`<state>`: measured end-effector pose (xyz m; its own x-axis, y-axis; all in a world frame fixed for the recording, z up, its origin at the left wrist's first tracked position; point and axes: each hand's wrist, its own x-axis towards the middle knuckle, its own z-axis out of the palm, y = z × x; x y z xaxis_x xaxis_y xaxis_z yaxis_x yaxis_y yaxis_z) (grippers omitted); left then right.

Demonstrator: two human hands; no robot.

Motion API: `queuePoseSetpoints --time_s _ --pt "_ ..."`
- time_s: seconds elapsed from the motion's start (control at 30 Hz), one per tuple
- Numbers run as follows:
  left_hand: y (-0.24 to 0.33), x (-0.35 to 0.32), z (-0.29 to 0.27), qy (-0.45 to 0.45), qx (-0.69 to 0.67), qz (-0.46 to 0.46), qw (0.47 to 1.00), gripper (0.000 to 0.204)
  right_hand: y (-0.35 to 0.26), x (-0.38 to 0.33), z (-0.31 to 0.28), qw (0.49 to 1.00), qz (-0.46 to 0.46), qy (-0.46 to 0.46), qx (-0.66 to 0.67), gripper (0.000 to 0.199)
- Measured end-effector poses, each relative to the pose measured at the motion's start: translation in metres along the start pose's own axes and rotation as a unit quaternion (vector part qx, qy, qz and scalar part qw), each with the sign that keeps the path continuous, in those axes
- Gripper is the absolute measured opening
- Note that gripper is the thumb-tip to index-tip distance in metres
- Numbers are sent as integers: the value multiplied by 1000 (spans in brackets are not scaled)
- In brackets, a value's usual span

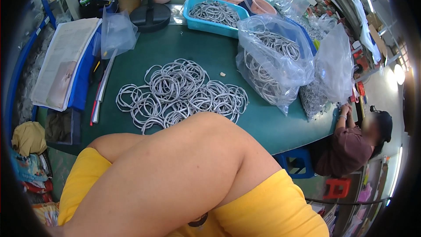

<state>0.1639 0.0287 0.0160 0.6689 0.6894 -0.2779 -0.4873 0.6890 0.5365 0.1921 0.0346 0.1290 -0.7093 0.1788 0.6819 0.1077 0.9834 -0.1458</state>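
My bare right arm (166, 166) is bent across the front of me, its elbow out over the near table edge and its forearm running down to the lower left. My left arm (116, 141) shows only in part, folded behind the right one. Neither hand shows: the left is hidden behind the right arm, and the right lies beyond the lower left rim. Just past my elbow, a loose pile of silver-grey rings (175, 90) lies on the green table (193, 46). My right arm covers the pile's near edge in this view.
Far right stand a blue tray (189, 21) and a clear plastic bag (302, 68), both holding similar rings. A black fan (150, 17) stands at the back. Papers (68, 61) and rod-like tools (101, 92) lie left. Another person (351, 145) sits at the right.
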Motion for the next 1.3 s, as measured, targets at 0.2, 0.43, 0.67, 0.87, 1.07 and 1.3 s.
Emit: queuePoseSetpoints --time_s 0.2,0.43,0.67,0.87,1.07,1.3 --pt "17 -44 -10 11 67 22 997 21 -19 24 28 989 -97 15 113 18" --pt "44 -152 -65 163 663 262 682 24 17 -55 15 974 163 135 85 17" --pt "-9 -147 -94 176 795 282 507 35 17 -112 70 963 242 -116 -7 25" --pt "-2 -130 -103 257 747 346 505 11 27 -119 68 950 281 -91 101 16" --pt "9 -110 -76 220 590 367 685 29 29 -119 62 934 298 50 192 11" --pt "4 -104 -80 206 558 484 641 12 30 -119 54 915 305 61 256 16"
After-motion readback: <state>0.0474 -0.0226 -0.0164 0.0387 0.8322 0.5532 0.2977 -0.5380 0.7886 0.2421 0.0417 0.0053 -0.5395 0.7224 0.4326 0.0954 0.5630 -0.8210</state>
